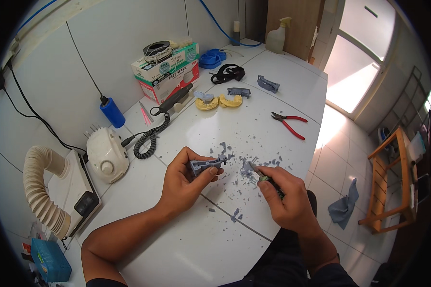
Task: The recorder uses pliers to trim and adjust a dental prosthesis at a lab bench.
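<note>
My left hand (181, 184) is closed around a grey-blue dental mould piece (205, 165), thumb along its near side. The piece is held just above the white tabletop, its narrower end toward the right. In my right hand (292, 201) is a knife (274, 187) with a dark green handle, its short blade pointing up and left over a heap of grey scraps (246, 170). Blade and piece are apart. Crumbs and slivers of the same grey-blue material lie scattered between and around both hands.
Red-handled cutters (290, 125) lie at the right. Farther back are yellow dental casts (207, 104), a grey mould piece (268, 84) and mask boxes (170, 76). Leftward stand a white control unit (107, 158), a coiled cord (148, 141), a handpiece (175, 99) and a ribbed hose (45, 182).
</note>
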Motion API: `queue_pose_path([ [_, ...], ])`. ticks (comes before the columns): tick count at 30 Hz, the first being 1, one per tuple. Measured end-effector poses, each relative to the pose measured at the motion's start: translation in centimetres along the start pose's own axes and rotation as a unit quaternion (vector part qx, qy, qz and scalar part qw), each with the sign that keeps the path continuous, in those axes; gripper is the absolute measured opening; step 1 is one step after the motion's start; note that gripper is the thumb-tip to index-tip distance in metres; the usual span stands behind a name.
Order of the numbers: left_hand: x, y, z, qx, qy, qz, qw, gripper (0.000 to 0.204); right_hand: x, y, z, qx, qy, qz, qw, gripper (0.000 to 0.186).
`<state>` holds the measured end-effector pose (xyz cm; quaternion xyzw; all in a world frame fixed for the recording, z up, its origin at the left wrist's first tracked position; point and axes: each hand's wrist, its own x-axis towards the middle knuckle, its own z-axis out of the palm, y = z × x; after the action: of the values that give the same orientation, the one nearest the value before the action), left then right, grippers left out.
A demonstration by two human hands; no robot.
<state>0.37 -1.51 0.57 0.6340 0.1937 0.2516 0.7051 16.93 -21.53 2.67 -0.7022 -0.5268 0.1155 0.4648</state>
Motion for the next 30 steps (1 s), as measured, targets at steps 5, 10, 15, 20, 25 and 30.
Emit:
queue_pose_path([
  [5, 0.0, -0.6, -0.1, 0.001, -0.020, 0.029, 0.999, 0.023, 0.5, -0.8, 0.4, -0.187, -0.009, -0.054, 0.981, 0.035],
  [10, -0.3, -1.0, 0.0, 0.031, -0.047, 0.092, 0.994, 0.023, 0.6, -1.0, 0.6, -0.248, -0.025, -0.096, 0.964, 0.037],
  [15, -0.1, -0.1, -0.4, -0.036, -0.069, 0.007, 0.997, 0.023, 0.6, -0.8, 0.9, -0.185, -0.022, -0.034, 0.982, 0.037],
  [20, 0.0, -0.4, -0.7, -0.034, -0.079, 0.010, 0.996, 0.023, 0.9, -0.4, 1.8, -0.137, 0.032, -0.067, 0.988, 0.036],
  [25, 0.0, -0.4, -0.8, -0.032, -0.086, 0.017, 0.996, 0.023, 1.3, 0.4, 2.9, -0.119, 0.027, -0.114, 0.986, 0.036],
  [30, -0.1, -0.4, -0.1, -0.009, -0.071, 0.015, 0.997, 0.020, 1.4, 1.2, 3.4, -0.081, 0.048, -0.132, 0.987, 0.036],
])
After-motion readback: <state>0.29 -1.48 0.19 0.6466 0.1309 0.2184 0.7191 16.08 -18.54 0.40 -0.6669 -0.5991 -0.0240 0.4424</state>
